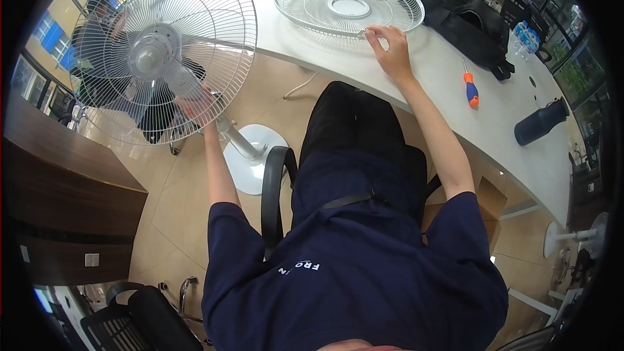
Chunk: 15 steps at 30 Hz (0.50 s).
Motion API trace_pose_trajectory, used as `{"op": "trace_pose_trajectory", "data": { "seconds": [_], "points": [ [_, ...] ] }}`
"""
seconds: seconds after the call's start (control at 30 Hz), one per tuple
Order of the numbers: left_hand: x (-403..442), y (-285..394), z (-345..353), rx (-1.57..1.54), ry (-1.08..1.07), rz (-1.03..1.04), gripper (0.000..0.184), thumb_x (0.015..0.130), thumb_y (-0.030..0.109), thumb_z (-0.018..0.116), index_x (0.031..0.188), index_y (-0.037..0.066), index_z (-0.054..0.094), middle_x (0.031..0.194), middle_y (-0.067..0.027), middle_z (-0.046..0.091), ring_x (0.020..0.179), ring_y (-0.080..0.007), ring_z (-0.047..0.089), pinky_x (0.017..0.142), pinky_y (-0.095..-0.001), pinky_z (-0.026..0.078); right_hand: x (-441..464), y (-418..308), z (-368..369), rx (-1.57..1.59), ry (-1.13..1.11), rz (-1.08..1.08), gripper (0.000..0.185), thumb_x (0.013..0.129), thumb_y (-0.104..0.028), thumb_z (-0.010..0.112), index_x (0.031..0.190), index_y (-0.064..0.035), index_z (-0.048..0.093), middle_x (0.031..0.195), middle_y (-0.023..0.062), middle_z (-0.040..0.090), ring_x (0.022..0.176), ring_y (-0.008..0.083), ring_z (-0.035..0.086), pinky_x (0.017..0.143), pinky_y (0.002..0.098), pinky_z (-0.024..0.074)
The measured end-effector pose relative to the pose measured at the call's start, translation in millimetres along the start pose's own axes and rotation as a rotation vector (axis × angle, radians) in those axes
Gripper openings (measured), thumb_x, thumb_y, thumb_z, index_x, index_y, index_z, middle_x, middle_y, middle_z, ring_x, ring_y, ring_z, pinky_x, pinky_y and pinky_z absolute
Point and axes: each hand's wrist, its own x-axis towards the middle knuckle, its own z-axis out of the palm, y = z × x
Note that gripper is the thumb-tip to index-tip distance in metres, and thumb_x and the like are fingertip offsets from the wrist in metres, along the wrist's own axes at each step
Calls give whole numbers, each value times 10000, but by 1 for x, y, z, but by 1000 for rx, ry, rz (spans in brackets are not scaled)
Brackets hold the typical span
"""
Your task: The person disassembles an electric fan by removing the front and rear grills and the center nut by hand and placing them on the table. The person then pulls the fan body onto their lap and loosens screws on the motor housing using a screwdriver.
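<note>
A white pedestal fan [156, 52] stands on my left, its wire guard and pale central hub facing me. My left hand [194, 108] is at the fan's neck, behind the lower right wires; its fingers are partly hidden, so I cannot tell how they are closed. On the table lies a separate round white fan guard [312, 16] with a ring in its middle. My right hand [392, 54] has thumb and fingertips pinched at the near rim of that guard. Below the fan, its round base [257, 172] rests on the floor.
The white table [442, 101] holds a black backpack [465, 23], an orange-and-blue screwdriver [471, 91], a dark bottle [541, 121] and several water bottles [525, 39]. A person [97, 45] is beyond the fan. A wooden cabinet [71, 188] and black chair [146, 318] stand left.
</note>
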Motion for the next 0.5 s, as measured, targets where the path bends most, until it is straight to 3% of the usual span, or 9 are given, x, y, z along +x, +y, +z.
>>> {"op": "trace_pose_trajectory", "data": {
  "seconds": [0.13, 0.4, 0.5],
  "points": [
    [-5, -29, 18, -43, -24, 91, 794, 724, 474, 875, 1193, 9, 434, 1050, -165, 540, 904, -310, 635, 788, -433, 536, 4, -2, -1, 57, -22, 68, 196, 960, -270, 714, 1018, -88, 757, 927, 41, 769, 882, 181, 713, 1030, 399, 378],
    [1, 3, -5, -240, -22, -44, 833, 715, 490, 875, 1230, 24, 415, 1034, -149, 565, 879, -301, 659, 769, -431, 554, 3, -2, -4, 68, -47, 100, 184, 957, -279, 715, 1009, -104, 736, 898, 26, 757, 880, 169, 709, 1011, 379, 365],
    [2, 12, -12, -40, 4, -20, 821, 717, 492, 870, 1224, 25, 424, 1041, -152, 568, 878, -300, 662, 763, -427, 553, 1, -9, -5, 75, -4, 92, 227, 929, -272, 741, 1097, -123, 706, 963, 15, 752, 924, 171, 699, 1009, 382, 366]
  ]
}}
